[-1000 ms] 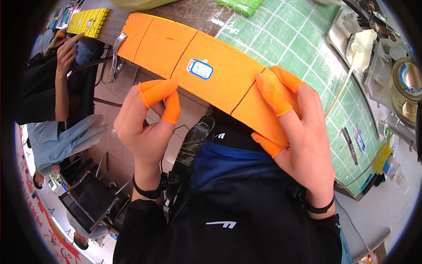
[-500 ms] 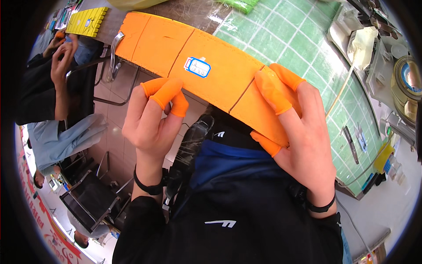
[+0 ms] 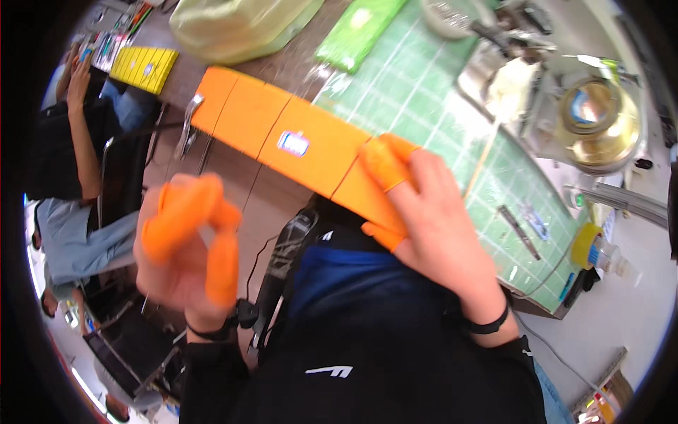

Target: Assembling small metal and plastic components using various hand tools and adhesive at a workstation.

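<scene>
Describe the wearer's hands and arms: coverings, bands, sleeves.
Left hand and right hand: orange finger cots. Black wristbands on both wrists, the left with a bulky dark attachment. Black sleeves; small white mark on the right.

Orange board [image 3: 321,153]: long flat strip, crosswise dark grooves [image 3: 274,128], blue-white label [image 3: 293,143] near middle, slanting upper left to lower right along green gridded mat [image 3: 427,88].

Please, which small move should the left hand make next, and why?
Perhaps bring the left hand toward the orange board: in this view it hangs apart from the board's edge, while the right hand grips the board's right end.
</scene>
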Demonstrator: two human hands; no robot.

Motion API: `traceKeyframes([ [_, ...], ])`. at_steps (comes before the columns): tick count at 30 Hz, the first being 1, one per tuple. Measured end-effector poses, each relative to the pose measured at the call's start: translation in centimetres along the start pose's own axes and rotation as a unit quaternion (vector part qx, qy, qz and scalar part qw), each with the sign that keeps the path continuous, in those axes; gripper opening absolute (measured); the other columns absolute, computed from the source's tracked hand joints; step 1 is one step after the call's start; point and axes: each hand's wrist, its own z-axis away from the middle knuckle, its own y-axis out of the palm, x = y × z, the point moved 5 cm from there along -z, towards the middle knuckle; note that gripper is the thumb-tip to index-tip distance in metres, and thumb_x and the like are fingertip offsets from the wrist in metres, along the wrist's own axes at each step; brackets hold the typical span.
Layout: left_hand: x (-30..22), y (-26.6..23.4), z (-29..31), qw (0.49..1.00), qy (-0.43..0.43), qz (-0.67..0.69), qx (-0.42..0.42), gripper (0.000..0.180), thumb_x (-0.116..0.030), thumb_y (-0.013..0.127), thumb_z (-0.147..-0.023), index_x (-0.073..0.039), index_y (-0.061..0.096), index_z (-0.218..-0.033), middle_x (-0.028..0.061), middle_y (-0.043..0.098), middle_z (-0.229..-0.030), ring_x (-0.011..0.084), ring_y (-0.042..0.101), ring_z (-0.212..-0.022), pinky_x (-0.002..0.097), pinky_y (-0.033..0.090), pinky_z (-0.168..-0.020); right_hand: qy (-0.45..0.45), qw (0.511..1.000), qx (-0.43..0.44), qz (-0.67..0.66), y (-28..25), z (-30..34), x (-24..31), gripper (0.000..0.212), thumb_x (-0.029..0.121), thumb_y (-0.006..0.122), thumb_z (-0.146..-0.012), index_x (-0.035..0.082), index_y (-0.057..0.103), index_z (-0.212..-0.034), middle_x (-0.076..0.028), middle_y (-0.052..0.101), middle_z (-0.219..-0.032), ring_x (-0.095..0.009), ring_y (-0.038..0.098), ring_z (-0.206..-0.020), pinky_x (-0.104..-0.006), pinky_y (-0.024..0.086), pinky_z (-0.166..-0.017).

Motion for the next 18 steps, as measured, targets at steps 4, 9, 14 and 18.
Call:
traceKeyframes([
  [4,-4.6,4.8,-4.2,0.878,0.086,0.336,0.329,0.027,-0.025,0.080,-0.090,-0.004,0.064,-0.097,0.0145,0.071,-0.092,0.0225,0.066,-0.072,0.0330,0.051,-0.055,0.004,0.999,0.029,-0.014,0.4,0.4,-0.4,0.097,0.019,0.085,-0.074,0.008,0.038,-0.158,-0.020,0.045,-0.145,-0.042,0.047,-0.128,-0.0469,0.041,-0.109],
  [9,-8.5,10.3,-6.5,0.827,0.065,0.438,0.346,0.020,-0.024,0.076,-0.093,-0.006,0.067,-0.091,0.0100,0.072,-0.086,0.0214,0.064,-0.063,0.0323,0.047,-0.050,0.018,0.999,0.026,0.012,-2.4,1.4,0.1,0.100,0.017,0.085,-0.075,0.009,0.033,-0.161,-0.023,0.039,-0.152,-0.042,0.045,-0.131,-0.0503,0.039,-0.110],
  [14,-9.2,15.1,-8.9,0.719,0.083,0.561,0.402,0.018,-0.023,0.074,-0.094,-0.006,0.069,-0.090,0.0081,0.072,-0.085,0.0205,0.063,-0.061,0.0317,0.046,-0.048,0.077,0.997,0.002,-0.008,-6.4,3.5,-2.0,0.093,0.014,0.083,-0.078,0.011,0.038,-0.159,-0.020,0.043,-0.149,-0.042,0.046,-0.130,-0.0503,0.041,-0.109],
  [18,-8.9,18.0,-10.2,0.617,0.086,0.651,0.434,0.018,-0.023,0.073,-0.095,-0.006,0.071,-0.089,0.0066,0.072,-0.084,0.0199,0.062,-0.058,0.0312,0.046,-0.047,0.175,0.984,-0.022,0.014,-8.8,4.6,-4.2,0.087,0.014,0.083,-0.079,0.011,0.042,-0.156,-0.017,0.047,-0.144,-0.041,0.049,-0.125,-0.0488,0.044,-0.107],
])
